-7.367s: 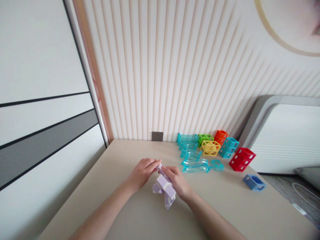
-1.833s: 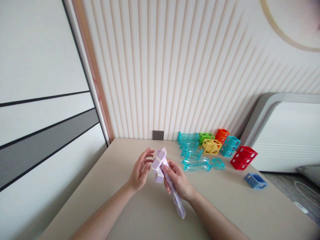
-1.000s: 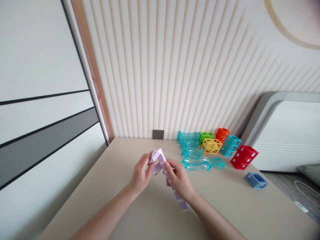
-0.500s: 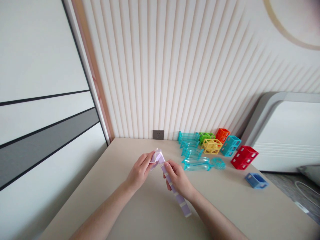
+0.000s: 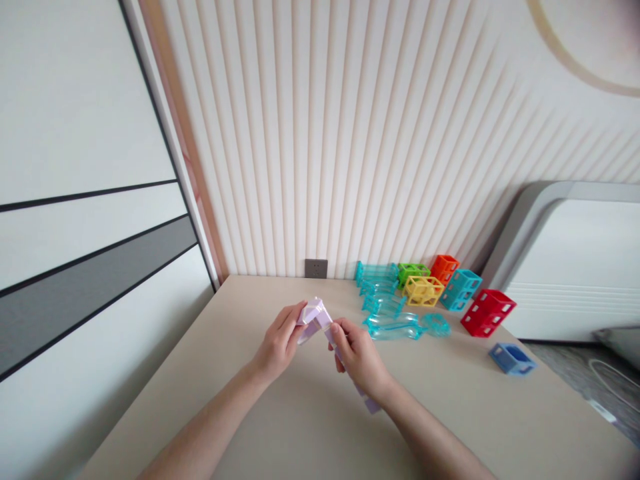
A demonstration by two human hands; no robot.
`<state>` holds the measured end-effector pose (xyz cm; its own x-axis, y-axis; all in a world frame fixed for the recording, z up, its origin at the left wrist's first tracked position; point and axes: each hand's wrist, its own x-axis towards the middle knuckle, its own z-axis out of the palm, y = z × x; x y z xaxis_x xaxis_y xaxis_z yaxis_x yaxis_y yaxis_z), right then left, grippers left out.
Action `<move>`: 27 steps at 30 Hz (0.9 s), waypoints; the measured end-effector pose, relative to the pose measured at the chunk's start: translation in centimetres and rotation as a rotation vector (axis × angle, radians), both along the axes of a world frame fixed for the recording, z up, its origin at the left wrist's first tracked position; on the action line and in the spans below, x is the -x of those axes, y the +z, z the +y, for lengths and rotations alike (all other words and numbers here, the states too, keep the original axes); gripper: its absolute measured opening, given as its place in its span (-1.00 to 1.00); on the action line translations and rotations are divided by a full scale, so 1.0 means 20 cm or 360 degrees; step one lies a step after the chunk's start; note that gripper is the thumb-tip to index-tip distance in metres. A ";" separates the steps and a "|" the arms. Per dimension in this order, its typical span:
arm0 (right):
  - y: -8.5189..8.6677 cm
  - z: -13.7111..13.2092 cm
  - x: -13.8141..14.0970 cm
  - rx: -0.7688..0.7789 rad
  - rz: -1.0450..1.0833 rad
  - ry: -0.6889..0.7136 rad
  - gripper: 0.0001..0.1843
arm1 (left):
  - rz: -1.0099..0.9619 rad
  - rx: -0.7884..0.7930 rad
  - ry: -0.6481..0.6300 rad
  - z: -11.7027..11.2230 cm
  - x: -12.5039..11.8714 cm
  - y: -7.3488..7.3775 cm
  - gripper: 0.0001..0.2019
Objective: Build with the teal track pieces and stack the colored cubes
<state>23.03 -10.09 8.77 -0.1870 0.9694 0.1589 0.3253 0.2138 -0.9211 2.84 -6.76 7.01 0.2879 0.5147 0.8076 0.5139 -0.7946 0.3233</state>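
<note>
Left fingers (image 5: 291, 319) pinched on the bent end of the lavender-and-white snake puzzle (image 5: 325, 318); thumb below, fingertips partly hidden. Right fingers (image 5: 341, 339) wrapped round the straight run, thumb laid along the top. Puzzle held above the surface (image 5: 300, 433), between left hand (image 5: 276, 341) and right hand (image 5: 361, 360); tail end shows below the right wrist. Straight run probably gripped as a steady handle so the bent segments can be turned against it by the left hand.

Translucent turquoise pieces (image 5: 395, 325) lined up beyond the right hand, beside the yellow open-frame block (image 5: 423, 300); red block (image 5: 481, 319) and blue block (image 5: 505, 362) set further right, likely kept aside to leave working room.

Versus half a second ago: more of the bent end's underside is exposed, the tail is more hidden behind the right hand. Versus the frame before those two: left hand was off the puzzle, now closed on it. Blocks not rearranged.
</note>
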 end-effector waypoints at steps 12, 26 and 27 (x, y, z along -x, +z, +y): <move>0.05 0.01 -0.04 0.0410 0.0148 0.0459 -0.37 | 0.0398 -0.0098 -0.0133 0.14 0.20 0.00 -0.65; 0.03 0.00 -0.04 0.0716 0.0435 0.0784 -0.40 | 0.0240 0.0194 -0.0215 0.12 0.17 -0.04 -0.72; 0.01 0.00 -0.03 0.0667 0.0426 0.0718 -0.39 | 0.0249 0.0160 -0.0175 0.12 0.17 -0.04 -0.72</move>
